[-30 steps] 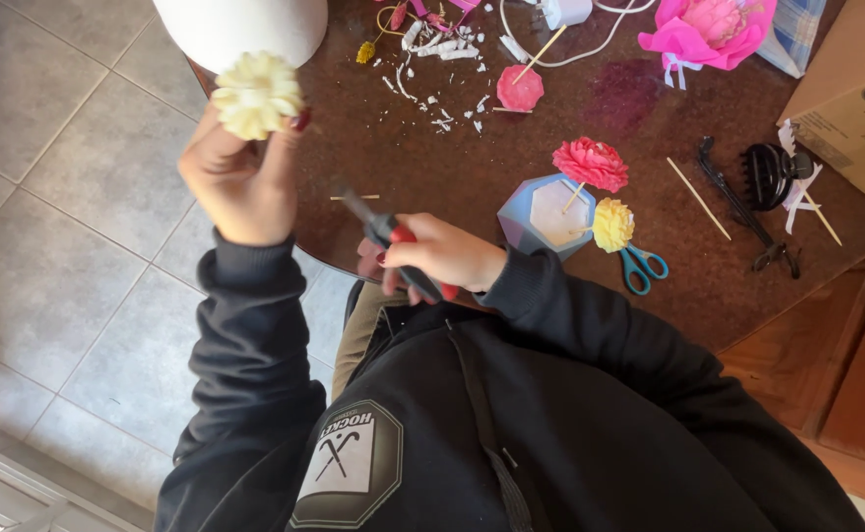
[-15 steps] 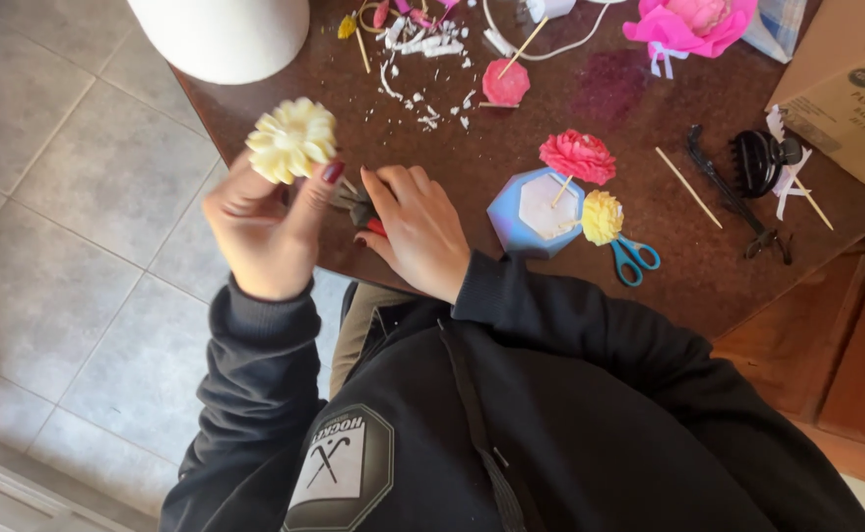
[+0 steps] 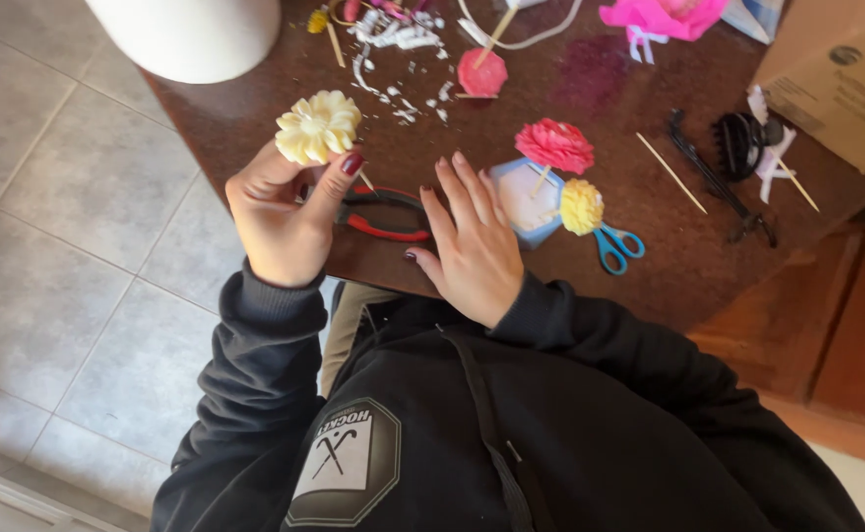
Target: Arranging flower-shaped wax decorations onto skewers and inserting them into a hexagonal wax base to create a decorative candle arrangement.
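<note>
Head view: your left hand [image 3: 280, 222] pinches the cream paper flower [image 3: 318, 127] above the table's edge [image 3: 255, 128]; keep it upright. Your right hand [image 3: 472, 241] lies open and flat, empty, beside the red-handled pliers [image 3: 383, 212]; curl fingers around both handles

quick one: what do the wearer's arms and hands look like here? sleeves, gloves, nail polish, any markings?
Both arms are in long black sweatshirt sleeves with ribbed cuffs at the wrists. Left hand and right hand are bare: no gloves, no rings or watch visible. Fingernails carry dark red polish. The only marking is an octagonal grey-and-white chest patch with crossed sticks, on the torso, not the sleeves.
</note>
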